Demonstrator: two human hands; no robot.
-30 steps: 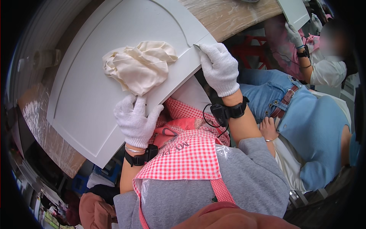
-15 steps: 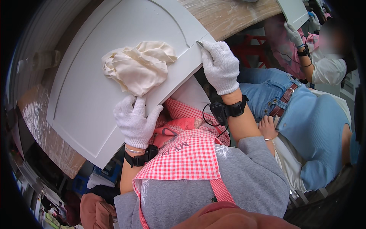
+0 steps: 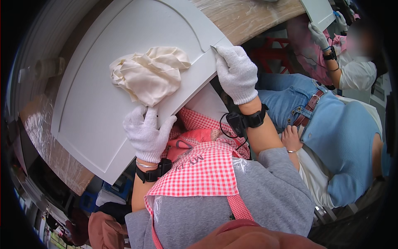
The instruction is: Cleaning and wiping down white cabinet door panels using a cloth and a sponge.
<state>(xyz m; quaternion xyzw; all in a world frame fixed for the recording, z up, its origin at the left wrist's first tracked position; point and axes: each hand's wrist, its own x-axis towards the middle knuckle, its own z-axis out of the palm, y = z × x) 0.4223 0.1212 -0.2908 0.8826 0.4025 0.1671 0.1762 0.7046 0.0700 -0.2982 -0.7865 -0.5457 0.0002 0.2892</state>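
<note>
A white cabinet door panel (image 3: 95, 103) with a raised frame and curved groove lies tilted across the table in front of me. My right hand (image 3: 236, 74), in a white knit glove, is closed on a small metal blade (image 3: 213, 48). Its thin tip touches the panel at the frame joint near the right edge; the rest of the blade is hidden in my fingers. My left hand (image 3: 147, 133), also gloved, rests on the panel's near edge with fingers and thumb apart. Just beyond its fingertips sits a crumpled cream cloth (image 3: 151, 76) on the panel.
The wooden table (image 3: 248, 18) is covered in clear plastic film. Close on my right stands a person in blue denim jeans (image 3: 286, 93). Farther right, a gloved co-worker's hand (image 3: 318, 37) holds another white panel (image 3: 319, 14). A red stool (image 3: 273, 54) stands between.
My right hand and the blade have moved slightly left along the frame joint. The panel and cloth have shifted a very little to the left; my left hand is almost unmoved.
</note>
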